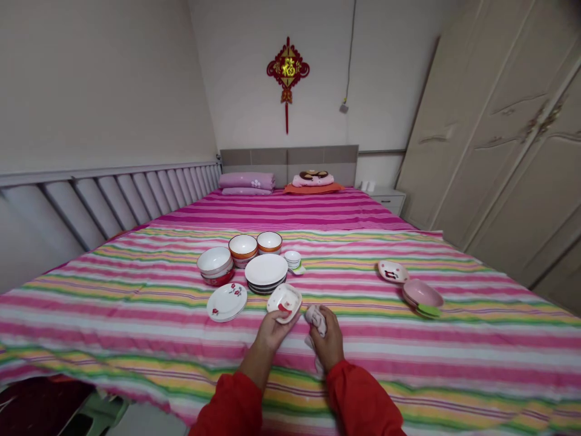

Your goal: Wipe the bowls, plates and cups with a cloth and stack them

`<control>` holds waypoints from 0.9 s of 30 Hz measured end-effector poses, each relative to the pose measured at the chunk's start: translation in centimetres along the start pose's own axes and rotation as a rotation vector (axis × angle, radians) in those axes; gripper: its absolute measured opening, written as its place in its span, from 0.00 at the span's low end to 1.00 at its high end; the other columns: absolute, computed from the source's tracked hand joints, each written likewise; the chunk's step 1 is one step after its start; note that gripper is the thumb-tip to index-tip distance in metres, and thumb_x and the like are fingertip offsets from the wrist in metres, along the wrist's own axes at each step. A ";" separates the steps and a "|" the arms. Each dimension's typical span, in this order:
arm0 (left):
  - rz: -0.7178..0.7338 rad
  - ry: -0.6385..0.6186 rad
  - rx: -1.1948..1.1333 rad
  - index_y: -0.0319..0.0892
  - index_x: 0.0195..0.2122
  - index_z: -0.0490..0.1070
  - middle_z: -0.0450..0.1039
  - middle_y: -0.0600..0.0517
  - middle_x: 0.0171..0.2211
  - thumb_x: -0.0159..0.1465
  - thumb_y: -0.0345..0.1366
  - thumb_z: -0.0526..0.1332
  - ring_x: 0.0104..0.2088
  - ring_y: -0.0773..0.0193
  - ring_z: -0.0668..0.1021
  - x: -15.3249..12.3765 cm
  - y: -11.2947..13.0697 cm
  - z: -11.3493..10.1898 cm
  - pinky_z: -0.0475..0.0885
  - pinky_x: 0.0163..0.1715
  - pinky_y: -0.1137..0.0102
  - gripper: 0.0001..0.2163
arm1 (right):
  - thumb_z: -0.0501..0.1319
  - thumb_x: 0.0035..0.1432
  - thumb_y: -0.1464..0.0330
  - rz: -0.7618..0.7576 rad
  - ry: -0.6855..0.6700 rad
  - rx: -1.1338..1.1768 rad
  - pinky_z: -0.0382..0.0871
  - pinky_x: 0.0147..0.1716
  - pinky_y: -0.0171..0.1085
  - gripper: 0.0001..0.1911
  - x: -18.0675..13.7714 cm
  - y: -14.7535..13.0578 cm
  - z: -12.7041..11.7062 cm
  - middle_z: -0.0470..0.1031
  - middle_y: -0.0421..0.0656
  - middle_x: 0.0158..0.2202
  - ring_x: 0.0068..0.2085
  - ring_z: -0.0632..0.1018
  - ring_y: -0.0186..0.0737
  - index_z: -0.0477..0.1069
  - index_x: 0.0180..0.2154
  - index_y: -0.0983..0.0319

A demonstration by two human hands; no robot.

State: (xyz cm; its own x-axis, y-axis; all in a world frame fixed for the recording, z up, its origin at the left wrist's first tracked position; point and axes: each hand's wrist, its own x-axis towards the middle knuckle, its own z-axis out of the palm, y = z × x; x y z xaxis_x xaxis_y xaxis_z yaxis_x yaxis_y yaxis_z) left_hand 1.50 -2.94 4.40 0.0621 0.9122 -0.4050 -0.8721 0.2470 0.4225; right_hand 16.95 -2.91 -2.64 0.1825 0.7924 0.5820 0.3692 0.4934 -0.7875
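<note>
My left hand [271, 332] grips the near edge of a small white dish [290, 295] with a red picture inside, tilted toward me above the striped cloth. To its right, my right hand [330, 339] is closed around a crumpled pale cloth [316, 319], whose loose end hangs below the fingers. The cloth and the dish are a little apart. Just beyond the dish is a stack of plates [266, 269], white on top with dark rims beneath. A white plate with red flowers [227, 301] lies to the left of the dish.
Stacked bowls [214, 260], orange-rimmed bowls [242, 245] and small white cups [293, 259] stand behind the plates. Off to the right are a patterned dish [393, 272] and a pink bowl [423, 293] with a green piece. A striped sheet [454, 363] covers the bed.
</note>
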 end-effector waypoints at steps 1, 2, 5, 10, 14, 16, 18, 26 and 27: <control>0.020 0.005 -0.008 0.43 0.61 0.57 0.78 0.46 0.42 0.52 0.12 0.52 0.37 0.60 0.81 0.4 -0.3 -0.3 0.75 0.46 0.59 0.36 | 0.57 0.50 0.71 0.060 0.003 0.039 0.71 0.48 0.47 0.18 0.2 0.0 -0.2 0.73 0.50 0.46 0.47 0.75 0.47 0.67 0.45 0.62; 0.035 0.011 -0.016 0.43 0.62 0.57 0.78 0.46 0.43 0.54 0.13 0.53 0.36 0.61 0.81 0.7 -0.6 -0.7 0.74 0.46 0.59 0.34 | 0.58 0.50 0.69 0.124 0.012 0.076 0.72 0.45 0.46 0.17 0.3 -0.1 -0.4 0.74 0.48 0.43 0.44 0.76 0.46 0.67 0.44 0.62; 0.022 -0.034 -0.053 0.45 0.63 0.55 0.77 0.44 0.45 0.62 0.24 0.56 0.39 0.59 0.80 1.5 -1.1 -2.2 0.72 0.49 0.56 0.27 | 0.63 0.48 0.62 0.296 0.083 0.174 0.75 0.35 0.42 0.16 0.9 -0.6 -1.0 0.74 0.43 0.36 0.36 0.76 0.42 0.65 0.39 0.60; -0.057 -0.320 -0.090 0.48 0.63 0.56 0.72 0.41 0.53 0.62 0.55 0.54 0.55 0.50 0.72 2.2 -1.0 -3.7 0.63 0.55 0.51 0.31 | 0.64 0.50 0.60 0.452 0.059 0.337 0.71 0.23 0.34 0.17 2.5 -3.1 -1.6 0.70 0.36 0.31 0.28 0.73 0.35 0.61 0.38 0.58; -0.073 -0.451 -0.060 0.45 0.63 0.57 0.71 0.42 0.54 0.64 0.53 0.51 0.57 0.53 0.70 2.4 -1.1 -3.6 0.59 0.59 0.53 0.29 | 0.62 0.48 0.67 0.193 0.004 0.225 0.72 0.33 0.37 0.07 4.8 -5.9 -0.6 0.70 0.40 0.30 0.33 0.73 0.38 0.66 0.30 0.60; -0.090 -0.437 -0.035 0.44 0.61 0.59 0.73 0.43 0.52 0.65 0.51 0.51 0.56 0.54 0.71 2.5 -1.3 -3.6 0.59 0.59 0.55 0.27 | 0.60 0.48 0.70 0.054 -0.023 0.183 0.71 0.39 0.38 0.03 5.5 -6.9 0.7 0.70 0.43 0.34 0.37 0.73 0.40 0.69 0.29 0.61; -0.095 -0.380 -0.015 0.42 0.60 0.62 0.75 0.43 0.49 0.66 0.49 0.51 0.54 0.55 0.73 2.5 -1.4 -3.7 0.61 0.58 0.57 0.25 | 0.59 0.50 0.71 -0.013 -0.084 0.162 0.70 0.42 0.39 0.04 5.3 -7.5 2.3 0.70 0.45 0.37 0.40 0.73 0.41 0.71 0.31 0.61; -0.074 -0.247 0.028 0.40 0.60 0.62 0.76 0.44 0.47 0.66 0.47 0.52 0.50 0.57 0.76 2.7 -1.1 -4.1 0.64 0.57 0.64 0.24 | 0.50 0.46 0.80 -0.192 -0.363 0.062 0.64 0.53 0.40 0.27 1.2 -7.5 4.6 0.69 0.48 0.49 0.52 0.70 0.42 0.68 0.49 0.61; -0.074 -0.249 0.031 0.39 0.59 0.62 0.76 0.44 0.47 0.66 0.47 0.52 0.50 0.56 0.76 2.7 -1.1 -4.1 0.64 0.57 0.63 0.24 | 0.50 0.45 0.81 -0.219 -0.421 0.048 0.66 0.52 0.38 0.27 1.3 -7.4 4.0 0.70 0.46 0.47 0.51 0.71 0.41 0.69 0.47 0.61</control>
State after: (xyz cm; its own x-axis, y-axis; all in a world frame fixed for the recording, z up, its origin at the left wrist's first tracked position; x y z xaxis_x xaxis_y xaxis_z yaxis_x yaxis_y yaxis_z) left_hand 0.64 -2.11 -0.47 0.2462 0.9426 -0.2254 -0.8454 0.3226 0.4257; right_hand 10.84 -4.09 3.10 -0.2836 0.7397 0.6103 0.3139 0.6729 -0.6698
